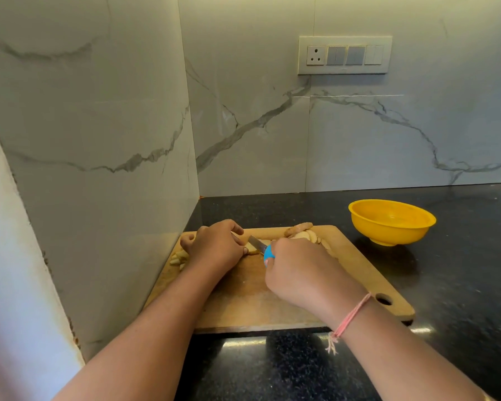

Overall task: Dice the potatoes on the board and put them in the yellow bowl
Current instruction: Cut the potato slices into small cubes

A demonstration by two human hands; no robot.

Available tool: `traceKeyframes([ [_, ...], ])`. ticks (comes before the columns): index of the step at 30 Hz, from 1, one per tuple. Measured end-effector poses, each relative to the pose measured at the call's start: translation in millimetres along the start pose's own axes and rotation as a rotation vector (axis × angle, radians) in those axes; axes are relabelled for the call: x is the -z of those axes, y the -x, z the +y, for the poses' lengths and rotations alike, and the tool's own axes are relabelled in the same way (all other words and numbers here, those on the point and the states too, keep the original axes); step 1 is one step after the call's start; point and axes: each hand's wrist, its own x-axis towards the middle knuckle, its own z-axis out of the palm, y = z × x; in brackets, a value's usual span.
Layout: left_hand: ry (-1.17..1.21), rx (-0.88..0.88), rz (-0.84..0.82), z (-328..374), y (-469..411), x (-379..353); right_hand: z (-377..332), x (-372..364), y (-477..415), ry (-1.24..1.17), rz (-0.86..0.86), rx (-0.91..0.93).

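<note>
**Knife on potato, board in the corner**

A marbled wall point(359, 140) meets a second wall at the left, forming a corner over a black speckled counter point(460, 270). A switch plate point(344, 55) is set high in the back wall.

The wooden board point(243, 302) lies on the counter, pushed into the corner, its left edge against the side wall and its hanging hole at the near right. The yellow bowl point(388, 237) stands upright on the counter past the board's far right corner, near it but not touching.

The right hand point(301, 270) is closed round the blue handle of the knife point(258, 245), whose blade points away and to the left. A pink thread point(349, 319) is tied at that wrist. The left hand point(217, 244) rests on the far left of the board with its fingers curled down onto a potato point(253, 250), pinning it at the blade.

Slices point(304, 234) are heaped at the board's far edge, just beyond the right hand. Cut bits point(180, 259) lie at the board's left edge, partly hidden by the left hand.
</note>
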Motion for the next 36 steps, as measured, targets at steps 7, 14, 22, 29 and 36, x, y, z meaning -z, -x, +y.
traceKeyframes([
  [7, -0.046, -0.038, 0.038, 1.7, 2.0, -1.6, -11.6, -4.2, -9.6, -0.006, -0.031, -0.003],
  [14, -0.083, -0.040, 0.052, 3.4, 4.2, -1.7, -1.9, -8.6, 14.8, 0.029, -0.021, 0.028],
  [22, -0.053, -0.040, 0.047, 3.6, 9.5, 0.6, 10.1, -0.8, 45.2, 0.089, -0.032, 0.068],
  [29, -0.017, -0.042, -0.009, 2.0, 10.7, 4.9, 24.4, 30.2, 22.2, -0.002, 0.145, 0.037],
  [36, -0.055, -0.061, -0.026, 3.4, 10.3, 6.1, 38.4, 38.8, -31.8, -0.097, 0.166, 0.056],
])
